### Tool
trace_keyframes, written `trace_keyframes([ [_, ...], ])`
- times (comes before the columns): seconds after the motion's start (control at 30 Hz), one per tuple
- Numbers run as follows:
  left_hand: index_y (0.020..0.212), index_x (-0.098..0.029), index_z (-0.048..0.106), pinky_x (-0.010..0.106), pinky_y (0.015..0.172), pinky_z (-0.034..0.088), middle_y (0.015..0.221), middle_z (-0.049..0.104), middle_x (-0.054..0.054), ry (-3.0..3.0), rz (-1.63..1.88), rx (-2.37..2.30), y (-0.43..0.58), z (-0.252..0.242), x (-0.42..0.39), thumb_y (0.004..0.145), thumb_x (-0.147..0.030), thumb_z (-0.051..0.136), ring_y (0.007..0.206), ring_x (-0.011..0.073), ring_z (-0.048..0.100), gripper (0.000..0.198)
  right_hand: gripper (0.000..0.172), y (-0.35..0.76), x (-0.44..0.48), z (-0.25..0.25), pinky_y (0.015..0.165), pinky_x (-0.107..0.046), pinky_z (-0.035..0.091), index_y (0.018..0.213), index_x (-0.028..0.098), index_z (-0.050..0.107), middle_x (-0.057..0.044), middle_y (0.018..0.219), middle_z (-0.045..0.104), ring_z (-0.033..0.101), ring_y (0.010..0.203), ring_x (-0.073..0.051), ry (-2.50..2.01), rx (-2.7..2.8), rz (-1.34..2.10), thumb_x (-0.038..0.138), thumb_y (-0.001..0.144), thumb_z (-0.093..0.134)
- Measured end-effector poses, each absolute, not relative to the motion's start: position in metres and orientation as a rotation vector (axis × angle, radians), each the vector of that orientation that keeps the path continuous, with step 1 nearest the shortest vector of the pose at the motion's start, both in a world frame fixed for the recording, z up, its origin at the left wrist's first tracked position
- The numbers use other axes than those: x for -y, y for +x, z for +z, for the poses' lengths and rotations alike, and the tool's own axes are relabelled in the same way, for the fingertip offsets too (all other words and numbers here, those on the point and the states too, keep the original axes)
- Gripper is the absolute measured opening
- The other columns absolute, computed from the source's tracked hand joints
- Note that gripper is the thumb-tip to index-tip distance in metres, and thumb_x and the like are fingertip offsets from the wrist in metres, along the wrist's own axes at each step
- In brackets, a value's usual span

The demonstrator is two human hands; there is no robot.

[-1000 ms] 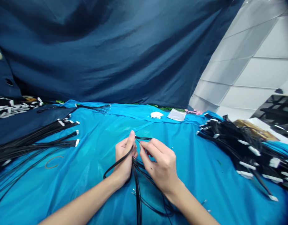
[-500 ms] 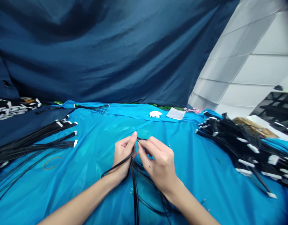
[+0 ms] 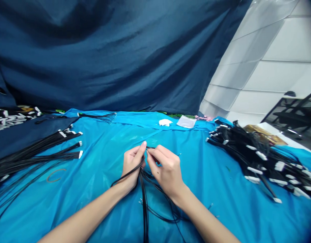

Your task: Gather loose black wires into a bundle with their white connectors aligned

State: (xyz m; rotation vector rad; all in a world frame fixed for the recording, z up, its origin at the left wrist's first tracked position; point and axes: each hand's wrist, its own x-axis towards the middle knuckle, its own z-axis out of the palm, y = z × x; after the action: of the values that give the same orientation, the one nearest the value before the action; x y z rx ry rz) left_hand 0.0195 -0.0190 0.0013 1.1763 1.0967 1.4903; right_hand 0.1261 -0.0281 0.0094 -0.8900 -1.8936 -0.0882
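A bundle of thin black cables (image 3: 144, 206) hangs from my left hand (image 3: 132, 164), whose fingers are closed round it with the thumb up. One cable loops over the left wrist. My right hand (image 3: 168, 170) pinches a black strand just to the right of the left thumb, the two hands nearly touching. Its pinched end is mostly hidden by the fingers. Below the right hand, loose cables curve down onto the blue cloth (image 3: 100, 202), and some show bare tips.
Black cable bundles with white connectors (image 3: 56, 145) lie at the left. A larger heap of such cables (image 3: 249, 152) is at the right. A thin brown ring (image 3: 55, 176), a white scrap (image 3: 165, 122) and a clear plastic bag (image 3: 186, 121) lie on the cloth. A dark blue curtain (image 3: 107, 60) hangs behind.
The right hand has come slightly left, closer to the left hand, still pinching the strand. The view has turned a little to the right. The left hand keeps its hold.
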Motion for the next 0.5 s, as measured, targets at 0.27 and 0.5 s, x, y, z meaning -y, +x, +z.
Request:
trace_keyframes([
  [0.27,0.050,-0.017,0.037,0.019,0.037,0.023,0.042,0.031,-0.007,1.079,1.467,-0.968,0.020,-0.001,0.015,0.069,-0.048,0.057,0.039,0.0049,0.028,0.042,0.022,0.124,0.025,0.007,0.057,-0.022,0.035,0.073,0.015,0.060,-0.002,0.063,0.052,0.046,0.059,-0.011,-0.891,1.854,-0.029,0.016,0.086,0.043],
  [0.5,0.050,-0.018,0.030,0.017,0.035,0.021,0.040,0.022,-0.010,0.871,1.468,-0.824,0.008,0.010,0.002,0.066,-0.049,0.061,0.035,0.0030,0.022,0.046,0.014,0.134,0.015,0.017,0.050,-0.020,0.034,0.084,0.013,0.065,0.001,0.059,0.052,0.043,0.051,-0.008,-0.884,1.728,0.381,0.023,0.079,0.056],
])
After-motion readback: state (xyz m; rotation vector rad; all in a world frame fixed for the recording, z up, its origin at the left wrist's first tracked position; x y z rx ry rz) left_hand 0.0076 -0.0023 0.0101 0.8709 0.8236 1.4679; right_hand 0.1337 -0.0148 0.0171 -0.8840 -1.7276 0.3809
